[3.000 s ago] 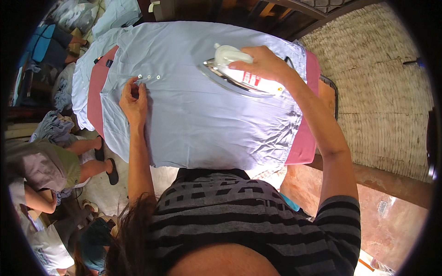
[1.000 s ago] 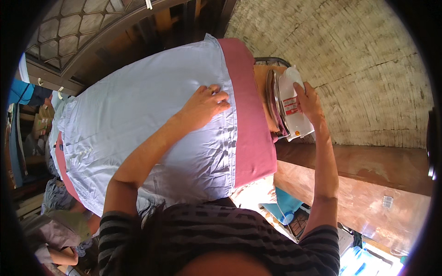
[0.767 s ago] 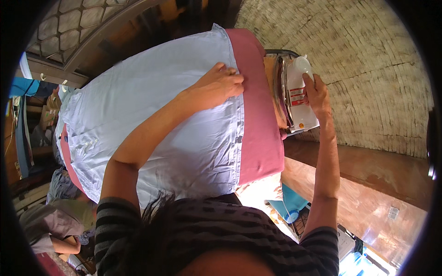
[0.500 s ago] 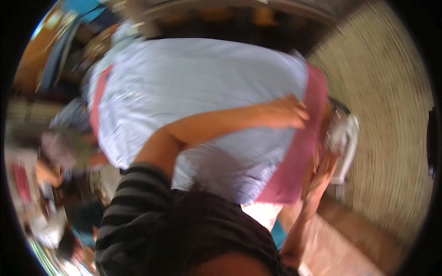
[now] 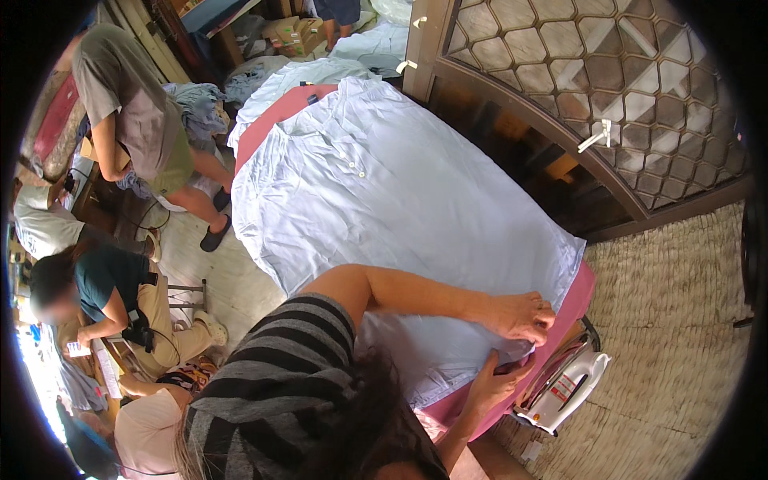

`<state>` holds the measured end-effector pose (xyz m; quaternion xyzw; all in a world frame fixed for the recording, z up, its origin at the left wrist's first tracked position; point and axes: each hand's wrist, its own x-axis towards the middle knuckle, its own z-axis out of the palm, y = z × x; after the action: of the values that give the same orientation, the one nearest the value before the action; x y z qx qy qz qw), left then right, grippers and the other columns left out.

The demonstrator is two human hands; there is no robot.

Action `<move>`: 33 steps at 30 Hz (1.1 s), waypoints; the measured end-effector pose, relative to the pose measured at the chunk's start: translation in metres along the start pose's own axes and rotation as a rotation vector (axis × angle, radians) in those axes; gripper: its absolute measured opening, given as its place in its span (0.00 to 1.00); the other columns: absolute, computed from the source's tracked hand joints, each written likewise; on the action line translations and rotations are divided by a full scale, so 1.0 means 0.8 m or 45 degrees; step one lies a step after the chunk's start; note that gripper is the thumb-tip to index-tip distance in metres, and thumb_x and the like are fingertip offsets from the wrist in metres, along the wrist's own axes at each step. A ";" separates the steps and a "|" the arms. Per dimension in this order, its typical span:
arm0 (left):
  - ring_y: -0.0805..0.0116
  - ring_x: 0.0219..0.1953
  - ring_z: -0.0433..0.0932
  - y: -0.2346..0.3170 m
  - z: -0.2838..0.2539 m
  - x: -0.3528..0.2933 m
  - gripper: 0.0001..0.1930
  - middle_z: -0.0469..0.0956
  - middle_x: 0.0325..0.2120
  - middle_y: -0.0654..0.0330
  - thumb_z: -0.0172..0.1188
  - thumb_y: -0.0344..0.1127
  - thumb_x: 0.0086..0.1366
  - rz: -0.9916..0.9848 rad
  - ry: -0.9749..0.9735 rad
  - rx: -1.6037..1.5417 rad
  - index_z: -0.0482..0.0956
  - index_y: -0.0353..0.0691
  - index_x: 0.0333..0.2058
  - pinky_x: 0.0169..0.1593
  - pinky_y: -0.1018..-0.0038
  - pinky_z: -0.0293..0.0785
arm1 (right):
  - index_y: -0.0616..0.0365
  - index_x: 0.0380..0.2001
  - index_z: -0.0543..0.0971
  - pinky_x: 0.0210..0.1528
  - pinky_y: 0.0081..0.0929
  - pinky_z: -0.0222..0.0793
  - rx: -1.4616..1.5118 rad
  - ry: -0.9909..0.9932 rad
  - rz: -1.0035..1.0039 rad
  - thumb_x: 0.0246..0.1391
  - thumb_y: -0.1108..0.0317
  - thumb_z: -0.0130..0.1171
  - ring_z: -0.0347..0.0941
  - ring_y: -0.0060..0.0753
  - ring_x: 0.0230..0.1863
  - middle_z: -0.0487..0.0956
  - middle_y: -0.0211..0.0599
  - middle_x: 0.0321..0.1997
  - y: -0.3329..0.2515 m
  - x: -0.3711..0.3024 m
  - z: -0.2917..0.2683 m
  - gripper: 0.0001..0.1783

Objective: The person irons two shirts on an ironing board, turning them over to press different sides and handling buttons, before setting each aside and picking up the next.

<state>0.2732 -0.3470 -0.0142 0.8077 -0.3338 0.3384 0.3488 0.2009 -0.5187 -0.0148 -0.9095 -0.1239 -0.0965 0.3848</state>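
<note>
A pale blue shirt (image 5: 416,200) with small buttons lies spread over a pink padded ironing board (image 5: 578,300). My left hand (image 5: 520,318) is at the shirt's near right edge, its fingers curled closed on the cloth. Just below it, my right hand (image 5: 494,384) touches the same edge, thumb and fingers apart, with a dark fold of cloth between them. A white iron (image 5: 566,388) rests beside the board's right end, apart from both hands. Part of the shirt's near side is hidden under my left arm and hair.
A brown metal lattice gate (image 5: 552,172) stands along the far right. At left, a person in a grey shirt (image 5: 132,88) stands, and others sit, including one in a dark green top (image 5: 112,280). Piled blue garments (image 5: 196,108) and cardboard boxes (image 5: 296,36) lie beyond the board.
My right hand has left the iron's side and come to the shirt's edge, close to my left hand. The view has turned and sharpened, and more of the room at left shows.
</note>
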 end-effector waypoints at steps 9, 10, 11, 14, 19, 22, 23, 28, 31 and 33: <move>0.59 0.49 0.70 0.050 0.057 0.001 0.05 0.69 0.40 0.62 0.58 0.41 0.59 -0.043 -0.083 0.091 0.76 0.54 0.34 0.47 0.59 0.65 | 0.60 0.67 0.54 0.53 0.34 0.70 0.619 -0.433 0.201 0.46 0.82 0.56 0.70 0.44 0.57 0.65 0.53 0.61 0.063 -0.020 -0.096 0.43; 0.58 0.50 0.70 0.057 0.072 0.000 0.05 0.68 0.40 0.62 0.58 0.41 0.59 -0.060 -0.084 0.076 0.76 0.53 0.35 0.47 0.58 0.65 | 0.60 0.67 0.54 0.51 0.33 0.70 0.682 -0.434 0.288 0.46 0.82 0.56 0.68 0.44 0.59 0.65 0.51 0.61 0.076 -0.026 -0.103 0.43; 0.58 0.50 0.69 0.063 0.087 0.004 0.05 0.68 0.41 0.61 0.58 0.41 0.60 -0.065 -0.085 0.052 0.75 0.53 0.35 0.47 0.58 0.65 | 0.60 0.67 0.54 0.51 0.33 0.70 0.613 -0.420 0.308 0.46 0.82 0.56 0.68 0.43 0.58 0.65 0.51 0.60 0.083 -0.031 -0.111 0.43; 0.58 0.52 0.69 0.071 0.104 0.009 0.08 0.68 0.43 0.60 0.59 0.40 0.60 -0.140 -0.321 0.044 0.75 0.52 0.39 0.50 0.57 0.64 | 0.58 0.69 0.53 0.47 0.33 0.72 0.252 -0.500 0.428 0.48 0.80 0.57 0.72 0.42 0.54 0.67 0.52 0.60 0.075 -0.030 -0.127 0.44; 0.58 0.57 0.69 0.081 0.015 -0.029 0.12 0.70 0.50 0.59 0.61 0.39 0.60 -0.251 0.035 0.028 0.77 0.51 0.43 0.55 0.53 0.62 | 0.60 0.70 0.54 0.45 0.37 0.72 -0.600 -0.196 -0.256 0.53 0.76 0.60 0.75 0.47 0.48 0.72 0.55 0.57 0.036 -0.012 -0.117 0.43; 0.55 0.56 0.70 0.070 -0.142 -0.122 0.15 0.74 0.47 0.57 0.65 0.37 0.56 -0.667 0.047 0.156 0.79 0.48 0.44 0.57 0.52 0.62 | 0.62 0.67 0.61 0.46 0.38 0.71 -0.438 -0.212 -0.331 0.55 0.76 0.60 0.75 0.46 0.48 0.75 0.53 0.53 -0.064 0.017 -0.079 0.36; 0.55 0.52 0.73 0.085 -0.214 -0.129 0.15 0.77 0.43 0.58 0.64 0.35 0.56 -0.930 -0.108 0.442 0.79 0.46 0.43 0.55 0.54 0.65 | 0.64 0.65 0.64 0.46 0.38 0.71 -0.264 -0.251 -0.238 0.55 0.76 0.60 0.75 0.45 0.48 0.75 0.53 0.52 -0.104 0.029 -0.057 0.33; 0.52 0.49 0.74 0.119 -0.427 -0.313 0.19 0.77 0.42 0.57 0.71 0.36 0.53 -1.380 0.464 1.329 0.79 0.43 0.44 0.49 0.58 0.67 | 0.64 0.47 0.78 0.46 0.33 0.73 0.350 -0.738 -0.747 0.54 0.76 0.61 0.77 0.43 0.43 0.78 0.46 0.43 -0.255 0.075 0.144 0.15; 0.53 0.48 0.73 0.146 -0.468 -0.357 0.15 0.77 0.41 0.58 0.70 0.37 0.55 -1.712 0.529 1.467 0.78 0.43 0.39 0.48 0.58 0.66 | 0.64 0.48 0.78 0.45 0.32 0.73 0.390 -0.825 -1.014 0.56 0.77 0.58 0.77 0.43 0.43 0.77 0.47 0.41 -0.369 0.094 0.271 0.15; 0.55 0.47 0.72 0.150 -0.476 -0.382 0.13 0.76 0.40 0.60 0.70 0.39 0.55 -1.900 0.412 1.285 0.77 0.43 0.36 0.47 0.58 0.65 | 0.62 0.49 0.78 0.47 0.36 0.72 0.374 -0.828 -1.142 0.58 0.74 0.56 0.76 0.47 0.43 0.77 0.49 0.41 -0.436 0.105 0.341 0.16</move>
<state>-0.1069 -0.0180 -0.0113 0.8132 0.5153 0.2399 0.1252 0.1981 -0.0734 0.0571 -0.6877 -0.6219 0.0526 0.3708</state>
